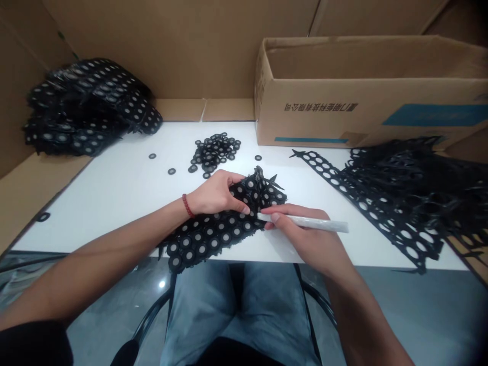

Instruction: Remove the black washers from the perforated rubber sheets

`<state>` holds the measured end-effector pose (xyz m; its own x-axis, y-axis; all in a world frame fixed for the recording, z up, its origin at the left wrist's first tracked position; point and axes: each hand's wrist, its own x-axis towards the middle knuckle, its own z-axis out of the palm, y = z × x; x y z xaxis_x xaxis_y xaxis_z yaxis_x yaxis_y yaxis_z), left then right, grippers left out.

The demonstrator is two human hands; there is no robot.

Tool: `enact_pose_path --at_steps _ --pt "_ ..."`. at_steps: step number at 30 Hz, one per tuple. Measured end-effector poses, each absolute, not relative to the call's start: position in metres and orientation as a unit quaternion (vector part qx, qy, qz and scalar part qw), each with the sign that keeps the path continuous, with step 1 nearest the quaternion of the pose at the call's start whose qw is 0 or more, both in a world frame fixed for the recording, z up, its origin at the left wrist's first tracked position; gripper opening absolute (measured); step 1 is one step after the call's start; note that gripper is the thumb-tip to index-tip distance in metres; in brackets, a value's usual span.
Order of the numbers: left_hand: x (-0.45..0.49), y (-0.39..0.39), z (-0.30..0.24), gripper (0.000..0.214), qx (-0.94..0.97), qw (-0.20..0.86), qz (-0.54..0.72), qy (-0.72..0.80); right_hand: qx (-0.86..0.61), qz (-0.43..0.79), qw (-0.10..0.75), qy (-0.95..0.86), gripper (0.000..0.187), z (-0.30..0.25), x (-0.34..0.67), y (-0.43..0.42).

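1. Head view: the left hand (215,193)'s grip is clamped on a black sheet (206,236) of rings at the near edge of the counter (125,188); with one corner overhanging, the sheet could slip if that hold eased.
2. The right hand (308,244)'s grip is closed around a white stick (324,224), tip beside the left thumb; a skid could jab it.
3. Pushing hard where the sheet bunches could tear it.
4. A stray ring (43,217) by the counter's left edge could fall if the forearm swept it.
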<state>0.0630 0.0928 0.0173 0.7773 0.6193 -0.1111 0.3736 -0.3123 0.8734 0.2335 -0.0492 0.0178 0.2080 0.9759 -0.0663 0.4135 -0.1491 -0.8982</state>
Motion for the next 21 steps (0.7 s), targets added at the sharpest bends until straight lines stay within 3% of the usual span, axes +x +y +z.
enact_pose_path --at_steps 5,11,16,21 --pt "0.065 0.101 0.032 0.029 0.765 0.567 0.072 0.297 -0.658 0.362 0.429 -0.503 0.022 0.019 0.238 -0.05" --pt "0.082 0.109 0.037 0.036 0.76 0.524 0.0 0.384 -0.656 0.36 0.455 -0.483 0.022 0.016 0.239 -0.052" --pt "0.093 0.101 0.038 0.033 0.808 0.446 0.019 0.383 -0.666 0.34 0.489 -0.448 0.024 0.015 0.241 -0.055" --pt "0.09 0.096 0.033 0.029 0.814 0.481 0.087 0.315 -0.676 0.337 0.464 -0.462 0.022 0.02 0.248 -0.056"
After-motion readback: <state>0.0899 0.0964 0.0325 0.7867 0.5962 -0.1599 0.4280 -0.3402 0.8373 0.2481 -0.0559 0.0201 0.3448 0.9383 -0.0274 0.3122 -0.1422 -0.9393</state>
